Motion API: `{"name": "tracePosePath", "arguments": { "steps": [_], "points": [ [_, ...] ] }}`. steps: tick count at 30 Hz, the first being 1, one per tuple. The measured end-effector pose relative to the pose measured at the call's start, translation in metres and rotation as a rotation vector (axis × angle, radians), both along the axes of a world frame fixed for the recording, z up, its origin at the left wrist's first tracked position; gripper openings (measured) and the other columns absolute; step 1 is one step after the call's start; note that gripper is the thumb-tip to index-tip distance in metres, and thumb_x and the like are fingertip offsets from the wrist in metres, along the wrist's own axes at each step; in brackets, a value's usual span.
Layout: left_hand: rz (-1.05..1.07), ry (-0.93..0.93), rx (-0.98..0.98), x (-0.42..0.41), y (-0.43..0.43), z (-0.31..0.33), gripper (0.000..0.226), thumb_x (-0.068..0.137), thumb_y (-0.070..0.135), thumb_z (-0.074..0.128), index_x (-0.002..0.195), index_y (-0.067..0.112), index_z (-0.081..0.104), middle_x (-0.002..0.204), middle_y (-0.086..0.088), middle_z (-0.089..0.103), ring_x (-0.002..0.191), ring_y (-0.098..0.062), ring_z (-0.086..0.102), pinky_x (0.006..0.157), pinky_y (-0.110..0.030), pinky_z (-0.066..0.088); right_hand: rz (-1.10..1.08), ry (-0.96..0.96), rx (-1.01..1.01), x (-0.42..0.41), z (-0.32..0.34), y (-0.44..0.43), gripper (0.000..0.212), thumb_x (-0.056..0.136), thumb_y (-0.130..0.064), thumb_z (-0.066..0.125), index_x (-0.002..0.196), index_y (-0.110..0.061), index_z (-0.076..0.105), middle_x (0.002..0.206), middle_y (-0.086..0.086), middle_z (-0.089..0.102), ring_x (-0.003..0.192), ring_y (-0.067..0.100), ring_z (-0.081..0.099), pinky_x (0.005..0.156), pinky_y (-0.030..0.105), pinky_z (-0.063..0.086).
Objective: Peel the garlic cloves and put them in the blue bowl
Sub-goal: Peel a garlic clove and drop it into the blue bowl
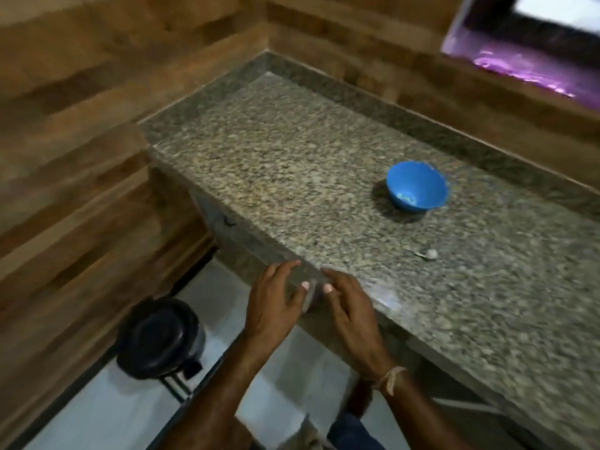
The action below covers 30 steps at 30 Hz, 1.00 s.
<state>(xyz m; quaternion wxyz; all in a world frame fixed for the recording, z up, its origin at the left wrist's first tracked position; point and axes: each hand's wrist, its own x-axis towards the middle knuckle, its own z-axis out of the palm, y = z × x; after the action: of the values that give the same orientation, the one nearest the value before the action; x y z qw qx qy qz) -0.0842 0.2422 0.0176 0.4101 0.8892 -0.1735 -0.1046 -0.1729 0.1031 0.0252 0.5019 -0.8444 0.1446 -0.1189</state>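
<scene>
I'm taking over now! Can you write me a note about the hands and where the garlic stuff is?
Left hand: open, empty, at the counter's front edge.
Right hand: the same, beside it.
Blue bowl: on the counter, pale bits in its bottom, likely peeled cloves; too blurred to be sure.
Small pale piece: on the counter, nearer than the bowl; clove or peel, cannot tell.
Left: check that piece; if it is a clove, peel it and put it in the bowl.
</scene>
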Motion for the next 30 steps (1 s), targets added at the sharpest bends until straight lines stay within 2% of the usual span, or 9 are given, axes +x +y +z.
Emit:
{"name": "tracePosePath", "arguments": {
  "steps": [5,9,14,16,18,20,23,27,30],
  "points": [
    [-0.148,0.039,0.034,-0.017,-0.116,-0.006,0.040,0.099,0.028,0.066,0.138,0.024,0.062,0.141,0.001,0.060,0.131,-0.020,0.057,0.107,-0.043,0.050,-0.193,0.038,0.024,-0.038,-0.035,-0.120,0.032,0.109,-0.032,0.054,0.140,-0.025,0.064,0.136,-0.011,0.063,0.124,0.001,0.059,0.103,0.025,0.050],
    [-0.199,0.067,0.133,-0.018,-0.184,-0.021,0.041,0.097,0.027,0.070,0.137,0.021,0.064,0.138,-0.003,0.062,0.125,-0.022,0.060,0.102,-0.042,0.053,-0.281,0.100,-0.004,-0.055,-0.051,-0.199,0.034,0.109,-0.033,0.055,0.141,-0.023,0.062,0.133,-0.010,0.061,0.117,0.008,0.061,0.097,0.031,0.052],
    [-0.162,0.058,0.211,-0.007,-0.237,-0.040,0.038,0.092,0.024,0.075,0.129,0.018,0.068,0.125,-0.001,0.068,0.108,-0.020,0.066,0.090,-0.034,0.054,-0.312,0.167,-0.061,-0.060,-0.070,-0.267,0.037,0.107,-0.030,0.058,0.141,-0.015,0.062,0.134,0.004,0.063,0.117,0.021,0.065,0.096,0.037,0.053],
    [-0.134,0.046,0.249,0.000,-0.248,-0.051,0.030,0.090,0.023,0.078,0.119,0.018,0.070,0.114,-0.001,0.069,0.101,-0.020,0.067,0.081,-0.031,0.051,-0.313,0.192,-0.082,-0.057,-0.080,-0.282,0.037,0.107,-0.030,0.059,0.141,-0.014,0.062,0.134,0.006,0.063,0.119,0.023,0.065,0.097,0.040,0.054],
    [-0.116,0.047,0.284,0.005,-0.257,-0.060,0.020,0.088,0.024,0.080,0.104,0.019,0.069,0.099,0.001,0.067,0.089,-0.017,0.064,0.070,-0.027,0.042,-0.310,0.224,-0.118,-0.051,-0.089,-0.291,0.037,0.107,-0.028,0.060,0.141,-0.014,0.062,0.135,0.006,0.063,0.122,0.023,0.063,0.099,0.037,0.052],
    [-0.116,0.057,0.295,0.009,-0.264,-0.067,0.014,0.088,0.021,0.080,0.093,0.020,0.067,0.090,0.003,0.064,0.080,-0.015,0.060,0.066,-0.027,0.037,-0.298,0.266,-0.184,-0.042,-0.096,-0.298,0.036,0.106,-0.023,0.061,0.140,-0.014,0.063,0.135,0.007,0.063,0.125,0.026,0.060,0.100,0.033,0.046],
    [-0.143,0.043,0.298,0.014,-0.269,-0.074,0.012,0.090,0.012,0.074,0.084,0.020,0.067,0.086,0.005,0.064,0.079,-0.015,0.061,0.065,-0.026,0.036,-0.306,0.306,-0.267,-0.025,-0.102,-0.308,0.036,0.101,-0.014,0.063,0.137,-0.013,0.064,0.135,0.010,0.062,0.125,0.032,0.055,0.100,0.034,0.042],
    [-0.262,0.005,0.310,0.019,-0.270,-0.075,0.018,0.093,0.004,0.069,0.081,0.017,0.067,0.088,-0.001,0.064,0.082,-0.018,0.060,0.066,-0.029,0.040,-0.314,0.321,-0.362,-0.007,-0.104,-0.312,0.040,0.094,-0.007,0.066,0.133,-0.015,0.067,0.135,0.012,0.058,0.120,0.036,0.050,0.094,0.043,0.049],
    [-0.246,0.020,0.201,0.029,-0.273,-0.063,0.021,0.098,0.005,0.062,0.083,0.020,0.065,0.087,0.004,0.064,0.077,-0.011,0.060,0.062,-0.029,0.042,-0.332,0.338,-0.402,0.000,-0.107,-0.312,0.042,0.088,-0.005,0.071,0.128,-0.018,0.069,0.135,0.011,0.056,0.118,0.036,0.048,0.090,0.043,0.050]
  ]
}}
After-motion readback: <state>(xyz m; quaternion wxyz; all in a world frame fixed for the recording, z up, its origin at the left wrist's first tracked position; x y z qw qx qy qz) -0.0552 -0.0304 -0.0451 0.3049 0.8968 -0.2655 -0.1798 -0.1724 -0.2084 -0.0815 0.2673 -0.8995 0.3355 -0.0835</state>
